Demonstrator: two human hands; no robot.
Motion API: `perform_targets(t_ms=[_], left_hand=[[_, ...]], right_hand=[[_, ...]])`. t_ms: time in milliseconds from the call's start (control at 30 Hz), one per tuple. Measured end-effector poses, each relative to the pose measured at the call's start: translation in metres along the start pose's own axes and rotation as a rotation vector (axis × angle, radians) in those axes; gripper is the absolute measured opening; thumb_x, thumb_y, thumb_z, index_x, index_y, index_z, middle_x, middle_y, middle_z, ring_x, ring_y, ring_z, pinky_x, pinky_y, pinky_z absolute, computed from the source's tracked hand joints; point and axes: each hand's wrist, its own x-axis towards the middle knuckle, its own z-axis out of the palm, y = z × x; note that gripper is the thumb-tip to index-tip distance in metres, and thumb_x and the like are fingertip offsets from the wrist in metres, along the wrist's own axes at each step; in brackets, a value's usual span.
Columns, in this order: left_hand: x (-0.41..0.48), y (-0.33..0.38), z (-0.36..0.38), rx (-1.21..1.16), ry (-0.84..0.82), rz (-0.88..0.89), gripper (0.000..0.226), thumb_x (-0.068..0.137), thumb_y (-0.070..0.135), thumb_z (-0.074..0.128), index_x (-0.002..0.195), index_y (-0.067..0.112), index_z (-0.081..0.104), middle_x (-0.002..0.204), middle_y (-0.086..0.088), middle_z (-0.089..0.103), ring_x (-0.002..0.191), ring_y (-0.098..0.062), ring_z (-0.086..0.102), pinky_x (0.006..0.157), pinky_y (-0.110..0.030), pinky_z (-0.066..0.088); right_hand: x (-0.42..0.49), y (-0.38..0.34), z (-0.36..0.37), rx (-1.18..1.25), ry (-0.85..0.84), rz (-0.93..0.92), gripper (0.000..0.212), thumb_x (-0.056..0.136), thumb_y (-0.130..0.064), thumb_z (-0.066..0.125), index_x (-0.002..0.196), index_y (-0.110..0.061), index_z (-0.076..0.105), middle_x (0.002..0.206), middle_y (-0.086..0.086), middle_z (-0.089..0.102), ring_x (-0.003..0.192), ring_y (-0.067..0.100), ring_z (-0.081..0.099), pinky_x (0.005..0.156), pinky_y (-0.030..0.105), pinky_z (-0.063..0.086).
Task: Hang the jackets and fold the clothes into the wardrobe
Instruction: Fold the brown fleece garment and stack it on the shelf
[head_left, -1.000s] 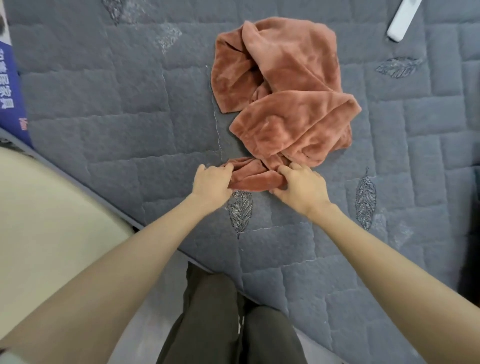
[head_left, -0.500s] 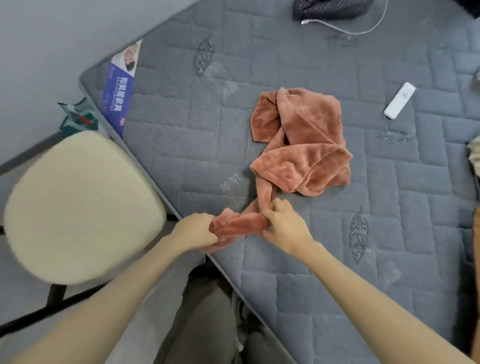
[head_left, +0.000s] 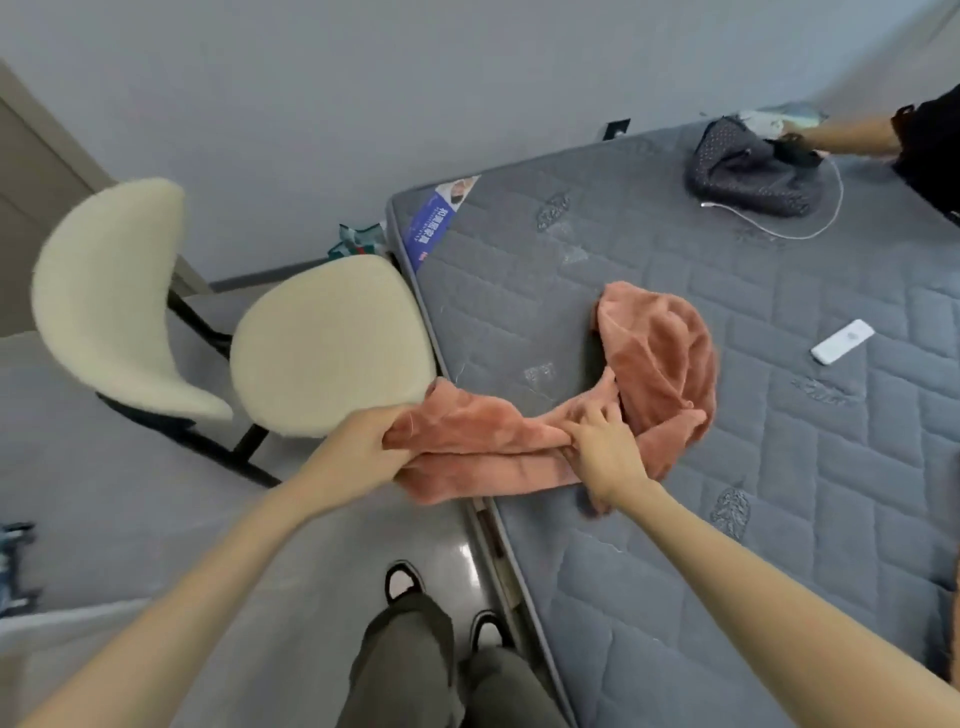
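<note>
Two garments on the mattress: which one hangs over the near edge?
The salmon fleece garment, held by the left hand and right hand, spills past the mattress edge; the dark dotted garment lies at the far corner.

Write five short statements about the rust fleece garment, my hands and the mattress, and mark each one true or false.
1. The left hand grips one end of the rust garment. True.
2. The cream chair stands beside the mattress. True.
3. The right hand rests on the chair. False: it holds the garment at the mattress edge.
4. The white remote lies on the chair. False: it lies on the mattress, right of the garment.
5. Part of the garment hangs past the mattress edge. True.
</note>
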Motion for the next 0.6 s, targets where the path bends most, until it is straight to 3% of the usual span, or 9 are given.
perform_targets(t_ms=[100, 200, 233, 267, 333, 400, 500, 600], left_hand=[[-0.037, -0.005, -0.036, -0.108, 0.316, -0.062, 0.011, 0.088, 0.019, 0.064, 0.09, 0.03, 0.066, 0.08, 0.015, 0.068, 0.073, 0.008, 0.06, 0.064, -0.01, 0.045], [-0.063, -0.016, -0.074, -0.287, 0.628, -0.107, 0.011, 0.092, 0.02, 0.061, 0.096, 0.03, 0.059, 0.09, 0.01, 0.064, 0.08, 0.0, 0.06, 0.071, -0.01, 0.045], [-0.069, -0.022, -0.085, -0.352, 0.675, -0.127, 0.02, 0.092, 0.019, 0.061, 0.111, 0.023, 0.056, 0.103, 0.004, 0.061, 0.087, -0.006, 0.059, 0.081, -0.02, 0.048], [-0.077, -0.025, -0.092, -0.42, 0.68, -0.178, 0.044, 0.092, 0.021, 0.061, 0.133, 0.018, 0.045, 0.121, 0.001, 0.054, 0.095, -0.008, 0.059, 0.092, -0.028, 0.047], [-0.093, -0.032, -0.1, -0.549, 0.598, -0.301, 0.086, 0.091, 0.029, 0.063, 0.152, 0.016, 0.005, 0.147, 0.001, 0.031, 0.114, -0.006, 0.056, 0.104, -0.029, 0.041], [-0.113, -0.04, -0.101, -0.581, 0.403, -0.324, 0.104, 0.084, 0.037, 0.071, 0.153, 0.019, -0.005, 0.149, 0.006, 0.026, 0.12, 0.003, 0.05, 0.098, -0.014, 0.04], [-0.136, -0.051, -0.098, -0.369, 0.008, -0.28, 0.105, 0.061, 0.057, 0.082, 0.146, 0.031, 0.025, 0.137, 0.023, 0.044, 0.124, 0.004, 0.045, 0.102, -0.018, 0.036], [-0.144, -0.06, -0.088, -0.416, 0.02, -0.261, 0.067, 0.067, 0.05, 0.082, 0.122, 0.044, 0.045, 0.11, 0.032, 0.053, 0.104, 0.012, 0.052, 0.081, -0.007, 0.046]], right_hand=[[-0.006, -0.055, -0.019, 0.278, -0.062, -0.083, 0.021, 0.097, -0.015, 0.043, 0.108, -0.01, 0.058, 0.104, 0.016, 0.065, 0.097, 0.035, 0.058, 0.084, 0.04, 0.042], [-0.007, -0.115, -0.059, 0.501, 0.087, -0.146, 0.016, 0.096, -0.012, 0.045, 0.096, -0.009, 0.061, 0.095, 0.009, 0.069, 0.09, 0.028, 0.061, 0.083, 0.034, 0.04], [-0.007, -0.136, -0.077, 0.612, 0.157, -0.154, 0.017, 0.095, -0.011, 0.046, 0.094, -0.01, 0.063, 0.092, 0.005, 0.069, 0.087, 0.023, 0.06, 0.078, 0.029, 0.04], [-0.008, -0.156, -0.097, 0.728, 0.203, -0.157, 0.018, 0.095, -0.01, 0.047, 0.093, -0.01, 0.065, 0.089, 0.003, 0.068, 0.082, 0.017, 0.06, 0.071, 0.024, 0.038], [-0.012, -0.196, -0.136, 0.989, 0.186, -0.147, 0.022, 0.096, -0.009, 0.045, 0.089, -0.012, 0.065, 0.083, 0.004, 0.068, 0.07, 0.016, 0.064, 0.059, 0.02, 0.041], [-0.017, -0.235, -0.17, 1.275, 0.124, -0.17, 0.027, 0.096, -0.006, 0.042, 0.086, -0.011, 0.066, 0.073, 0.001, 0.069, 0.061, 0.025, 0.07, 0.055, 0.024, 0.05], [-0.027, -0.284, -0.211, 1.602, 0.036, -0.196, 0.026, 0.097, -0.004, 0.041, 0.083, -0.01, 0.061, 0.065, 0.003, 0.059, 0.057, 0.025, 0.071, 0.049, 0.021, 0.052], [-0.031, -0.313, -0.238, 1.826, -0.04, -0.238, 0.012, 0.097, -0.007, 0.044, 0.09, -0.003, 0.052, 0.075, 0.011, 0.059, 0.067, 0.025, 0.073, 0.057, 0.025, 0.057]])
